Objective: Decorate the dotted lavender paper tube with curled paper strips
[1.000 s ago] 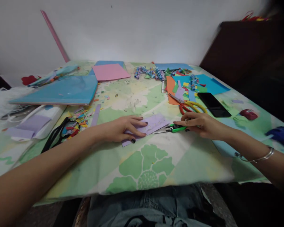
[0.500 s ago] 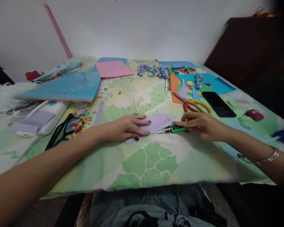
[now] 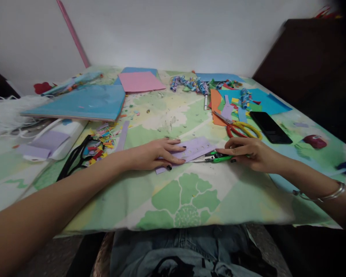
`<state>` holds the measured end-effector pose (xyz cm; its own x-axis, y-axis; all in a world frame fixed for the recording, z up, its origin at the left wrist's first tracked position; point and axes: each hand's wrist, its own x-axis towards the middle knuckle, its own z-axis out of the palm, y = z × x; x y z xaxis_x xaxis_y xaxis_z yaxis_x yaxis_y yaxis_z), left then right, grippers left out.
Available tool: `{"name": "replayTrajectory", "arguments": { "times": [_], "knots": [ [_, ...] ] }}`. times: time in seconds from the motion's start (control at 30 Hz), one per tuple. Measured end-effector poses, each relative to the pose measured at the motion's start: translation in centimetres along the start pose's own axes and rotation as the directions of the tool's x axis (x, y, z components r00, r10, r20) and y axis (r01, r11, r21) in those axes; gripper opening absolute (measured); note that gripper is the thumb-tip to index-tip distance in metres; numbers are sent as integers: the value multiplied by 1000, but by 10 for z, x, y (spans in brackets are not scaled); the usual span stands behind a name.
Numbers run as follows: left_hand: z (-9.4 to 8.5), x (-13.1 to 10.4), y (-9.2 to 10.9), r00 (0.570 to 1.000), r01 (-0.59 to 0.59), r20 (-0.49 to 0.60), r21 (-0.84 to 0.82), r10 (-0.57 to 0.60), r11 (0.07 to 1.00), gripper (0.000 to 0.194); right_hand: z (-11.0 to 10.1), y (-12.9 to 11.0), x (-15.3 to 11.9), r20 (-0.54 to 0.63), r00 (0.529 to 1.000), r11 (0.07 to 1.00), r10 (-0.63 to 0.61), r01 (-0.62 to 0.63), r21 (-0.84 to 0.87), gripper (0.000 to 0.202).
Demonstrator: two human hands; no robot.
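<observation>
A strip of purple paper with a row of small holes lies flat on the tablecloth in front of me. My left hand rests on its left part, fingers spread and pressing it down. My right hand grips a pair of green-handled snips at the paper's right side. The metal blades lie along the lower edge of the strip, and the snips' rear end is hidden under my fingers. Just beyond my right hand lie scissors with red and yellow handles.
A black phone lies to the right. Coloured paper scraps and curled paper are behind. At left are a blue folder, a white holder, black straps and paper bits. Pink paper lies at the back.
The whole view has shifted slightly, so things appear a little further right and higher. Both hands keep their places on the paper and snips; the snips have turned slightly.
</observation>
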<state>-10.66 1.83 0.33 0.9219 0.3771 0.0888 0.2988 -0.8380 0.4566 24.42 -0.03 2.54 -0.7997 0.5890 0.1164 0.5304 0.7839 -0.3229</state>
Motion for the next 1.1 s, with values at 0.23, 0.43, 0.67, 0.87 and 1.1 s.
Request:
{"name": "replayTrajectory", "arguments": {
  "times": [0.23, 0.43, 0.67, 0.87, 1.1],
  "knots": [
    [1, 1, 1, 1000, 1, -1, 13, -1, 1000, 36, -2, 0, 0, 8, 999, 998, 33, -33, 50, 40],
    [2, 2, 0, 1000, 8, -2, -2, -8, 1000, 38, -1, -4, 8, 11, 1000, 996, 24, -25, 82, 38],
    [0, 1, 1, 1000, 10, -3, -11, -10, 1000, 38, 4, -4, 17, 7, 999, 997, -44, 43, 61, 39],
    [0, 2, 0, 1000, 8, 9, -7, -8, 1000, 38, 6, -20, 29, 16, 999, 999, -36, 36, 1, 35],
    [-12, -3, 2, 992, 16, 127, -75, -6, 997, 49, 8, -20, 23, -18, 999, 999, -42, 43, 23, 37]
  ]
}}
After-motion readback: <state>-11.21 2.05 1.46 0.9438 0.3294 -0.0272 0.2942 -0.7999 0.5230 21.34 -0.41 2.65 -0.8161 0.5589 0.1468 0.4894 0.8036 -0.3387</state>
